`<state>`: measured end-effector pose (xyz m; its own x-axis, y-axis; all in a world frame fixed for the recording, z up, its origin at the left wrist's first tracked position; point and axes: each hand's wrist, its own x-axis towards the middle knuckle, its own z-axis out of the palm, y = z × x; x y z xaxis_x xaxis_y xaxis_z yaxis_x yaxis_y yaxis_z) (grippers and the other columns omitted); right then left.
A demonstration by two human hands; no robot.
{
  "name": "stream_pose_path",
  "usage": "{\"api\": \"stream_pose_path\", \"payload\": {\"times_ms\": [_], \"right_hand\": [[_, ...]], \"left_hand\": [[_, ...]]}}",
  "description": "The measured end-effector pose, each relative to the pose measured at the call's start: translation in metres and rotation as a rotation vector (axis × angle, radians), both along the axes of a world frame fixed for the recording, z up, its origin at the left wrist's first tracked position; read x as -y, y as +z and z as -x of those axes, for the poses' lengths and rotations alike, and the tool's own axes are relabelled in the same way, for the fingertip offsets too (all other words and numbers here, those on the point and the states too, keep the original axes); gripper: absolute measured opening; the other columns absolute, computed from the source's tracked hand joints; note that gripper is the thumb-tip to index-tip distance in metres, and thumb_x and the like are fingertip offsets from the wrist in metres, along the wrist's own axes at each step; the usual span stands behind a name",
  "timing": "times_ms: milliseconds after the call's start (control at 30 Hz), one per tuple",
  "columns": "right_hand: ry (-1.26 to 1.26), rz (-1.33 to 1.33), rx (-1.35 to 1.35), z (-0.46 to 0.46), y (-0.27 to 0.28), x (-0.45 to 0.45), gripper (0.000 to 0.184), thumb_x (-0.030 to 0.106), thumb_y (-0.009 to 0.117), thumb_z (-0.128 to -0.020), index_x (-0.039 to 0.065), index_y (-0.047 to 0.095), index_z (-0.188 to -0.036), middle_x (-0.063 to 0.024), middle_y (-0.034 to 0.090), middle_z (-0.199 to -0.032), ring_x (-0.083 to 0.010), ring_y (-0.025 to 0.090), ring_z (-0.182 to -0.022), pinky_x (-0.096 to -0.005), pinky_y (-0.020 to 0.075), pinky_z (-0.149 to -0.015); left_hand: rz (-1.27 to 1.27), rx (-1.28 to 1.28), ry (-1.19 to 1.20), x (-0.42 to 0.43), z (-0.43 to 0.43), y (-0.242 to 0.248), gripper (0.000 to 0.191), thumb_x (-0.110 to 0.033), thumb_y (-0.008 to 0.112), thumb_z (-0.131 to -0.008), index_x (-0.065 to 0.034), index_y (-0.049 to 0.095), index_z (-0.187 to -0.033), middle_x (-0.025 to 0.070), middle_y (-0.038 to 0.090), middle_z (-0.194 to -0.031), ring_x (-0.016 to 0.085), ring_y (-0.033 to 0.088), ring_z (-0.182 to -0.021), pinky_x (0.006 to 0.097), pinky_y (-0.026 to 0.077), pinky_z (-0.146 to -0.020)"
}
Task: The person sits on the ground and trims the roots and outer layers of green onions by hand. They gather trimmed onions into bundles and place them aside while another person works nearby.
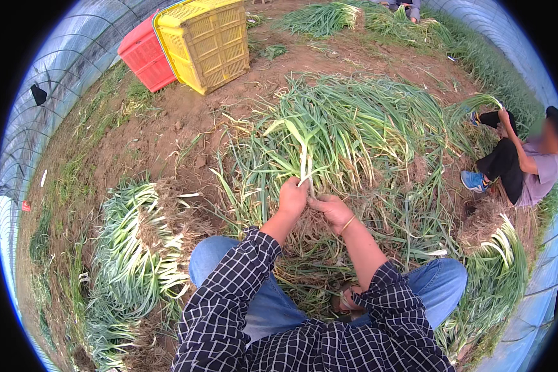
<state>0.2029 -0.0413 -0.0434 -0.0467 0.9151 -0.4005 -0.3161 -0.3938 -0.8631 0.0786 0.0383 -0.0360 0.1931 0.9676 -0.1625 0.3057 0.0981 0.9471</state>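
Both hands meet in front of my knees at a few green onion stalks (303, 160) with pale stems and green leaves pointing away from me. My left hand (293, 197) is closed round the stems. My right hand (332, 211), with a bracelet at its wrist, grips their lower end near the roots. Just beyond lies a large heap of green onions (353, 125), leaves away from me and roots nearer. To my left is a pile of green onions with bare white stems (139, 251), roots toward me.
A yellow plastic crate (218, 46) and a red crate (148, 53) stand at the back left. A co-worker (516, 162) sits at the right, beside another onion pile (497, 265). Another person (411, 7) is at the far top. Loose leaves (307, 279) lie between my legs.
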Motion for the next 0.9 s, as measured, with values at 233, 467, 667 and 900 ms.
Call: {"api": "stream_pose_path", "payload": {"times_ms": [233,467,667,900], "right_hand": [[-0.350,0.118,0.716,0.025,-0.043,-0.038,0.034,0.026,0.060,-0.076,-0.006,0.062,-0.084,-0.0247,0.063,-0.081,-0.0377,0.060,-0.075,-0.0422,0.0454,-0.070],[-0.087,0.469,1.361,-0.039,-0.055,0.022,0.052,0.038,0.061,-0.077,-0.006,0.058,-0.104,-0.0256,0.060,-0.103,-0.0384,0.059,-0.094,-0.0415,0.0452,-0.081],[-0.243,0.109,0.013,0.021,-0.001,-0.011,0.044,0.031,0.058,-0.086,-0.004,0.054,-0.112,-0.0125,0.059,-0.110,-0.0241,0.058,-0.097,-0.0358,0.0468,-0.082],[-0.911,-0.153,-0.400,-0.057,0.010,-0.001,0.017,0.013,0.043,-0.092,-0.001,0.049,-0.100,-0.0166,0.059,-0.091,-0.0305,0.059,-0.086,-0.0426,0.0489,-0.078]], "left_hand": [[-0.165,-0.268,0.035,0.002,0.022,0.026,0.022,-0.019,0.054,-0.086,0.0028,0.054,-0.090,0.0240,0.061,-0.078,0.040,0.058,-0.073,0.0452,0.044,-0.067],[-0.082,-0.293,-0.064,-0.033,0.049,0.023,0.028,-0.024,0.053,-0.086,0.0042,0.055,-0.092,0.0247,0.060,-0.082,0.039,0.059,-0.076,0.0448,0.045,-0.069],[-0.063,-0.405,-0.225,0.003,0.032,0.001,0.033,-0.026,0.061,-0.079,0.0049,0.057,-0.090,0.0234,0.062,-0.084,0.036,0.061,-0.081,0.0417,0.047,-0.073],[0.165,-0.497,-0.440,-0.014,0.048,-0.015,0.032,-0.021,0.062,-0.071,0.0000,0.058,-0.095,0.0204,0.061,-0.096,0.035,0.060,-0.090,0.0402,0.047,-0.078]]}}
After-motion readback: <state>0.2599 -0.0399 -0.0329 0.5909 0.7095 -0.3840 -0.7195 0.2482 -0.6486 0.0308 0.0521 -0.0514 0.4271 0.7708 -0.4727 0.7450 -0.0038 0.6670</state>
